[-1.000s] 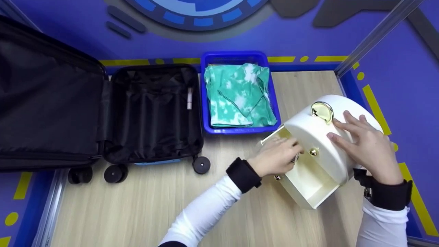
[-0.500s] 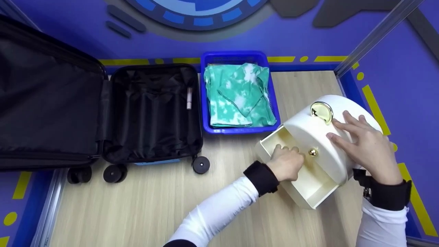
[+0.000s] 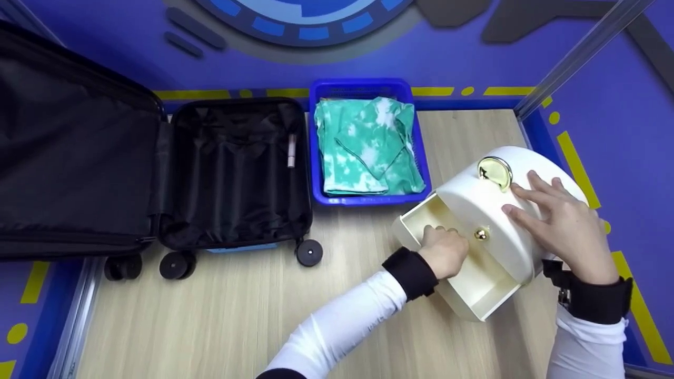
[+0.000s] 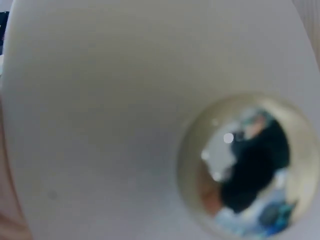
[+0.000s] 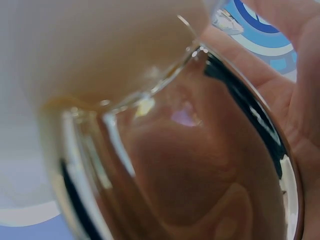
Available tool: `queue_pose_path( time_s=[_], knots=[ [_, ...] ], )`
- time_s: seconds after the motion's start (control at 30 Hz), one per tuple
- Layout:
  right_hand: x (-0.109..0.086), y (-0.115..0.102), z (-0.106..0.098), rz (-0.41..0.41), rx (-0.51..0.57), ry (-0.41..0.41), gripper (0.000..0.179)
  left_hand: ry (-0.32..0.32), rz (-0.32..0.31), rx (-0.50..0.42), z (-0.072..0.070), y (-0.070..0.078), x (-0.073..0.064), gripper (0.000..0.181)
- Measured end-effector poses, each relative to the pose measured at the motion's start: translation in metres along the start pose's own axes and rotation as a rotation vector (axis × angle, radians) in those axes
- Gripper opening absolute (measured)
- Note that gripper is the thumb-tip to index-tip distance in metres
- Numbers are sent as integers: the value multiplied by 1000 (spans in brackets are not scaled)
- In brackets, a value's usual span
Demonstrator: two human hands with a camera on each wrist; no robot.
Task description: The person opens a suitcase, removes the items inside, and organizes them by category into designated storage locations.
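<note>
A white rounded drawer box (image 3: 468,197) stands at the right, its lower drawer (image 3: 482,281) pulled out. My left hand (image 3: 445,252) reaches down into that drawer with bent knuckles up; its fingertips, and anything they hold, are hidden. In the left wrist view a shiny gold knob (image 4: 247,165) sits on a pale curved surface. Resting on the box top is my right hand (image 3: 566,226), fingers spread, beside a gold crescent-shaped ornament (image 3: 495,172). The right wrist view shows a large gold reflective fitting (image 5: 190,165) close to the palm.
An open black suitcase (image 3: 237,179) lies at the left, with a small slim tube (image 3: 291,151) inside it. A blue basket (image 3: 363,200) holding folded green-and-white tie-dye cloth (image 3: 368,147) stands behind the box. Blue panels border the wooden table (image 3: 210,316).
My left hand has moved right and down into the drawer, uncovering the drawer's left end. My right hand has stayed on the box top.
</note>
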State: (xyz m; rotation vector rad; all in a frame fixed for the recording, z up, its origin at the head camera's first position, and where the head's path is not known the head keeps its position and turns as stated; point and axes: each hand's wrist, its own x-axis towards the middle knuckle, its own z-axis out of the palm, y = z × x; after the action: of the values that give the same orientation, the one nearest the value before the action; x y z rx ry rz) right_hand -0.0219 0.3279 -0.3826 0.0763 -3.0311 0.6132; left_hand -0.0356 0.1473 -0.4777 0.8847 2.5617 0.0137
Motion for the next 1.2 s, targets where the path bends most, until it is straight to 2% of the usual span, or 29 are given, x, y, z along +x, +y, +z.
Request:
queue_pose_path(
  time_s=[0.13,0.27,0.37,0.5,0.63,0.77,0.83,0.93,1.07,1.2],
  knots=[
    [0,0,1,-9,-5,12,55,47,7,-13,0,-5,-5,33],
    [-1,-1,2,-16,-8,17,55,161,38,-86,0,-19,-19,42],
    [-1,-1,2,-19,-13,15,55,320,68,-186,2,-34,-35,43],
    [-2,0,1,0,-12,-3,56,602,85,-338,15,-57,-54,34],
    [-3,1,1,17,-8,-22,57,842,71,-484,38,-75,-67,28],
    [-2,1,2,19,-4,-25,57,994,47,-612,68,-80,-75,26],
    [-3,1,2,22,-1,-24,57,1027,39,-667,84,-77,-76,26],
    [-3,1,2,23,2,-22,57,1022,50,-719,107,-67,-77,26],
    [-2,1,2,22,5,-17,56,944,137,-818,135,-53,-74,29],
    [-1,0,2,22,4,-14,56,894,202,-918,147,-45,-70,30]
  ],
)
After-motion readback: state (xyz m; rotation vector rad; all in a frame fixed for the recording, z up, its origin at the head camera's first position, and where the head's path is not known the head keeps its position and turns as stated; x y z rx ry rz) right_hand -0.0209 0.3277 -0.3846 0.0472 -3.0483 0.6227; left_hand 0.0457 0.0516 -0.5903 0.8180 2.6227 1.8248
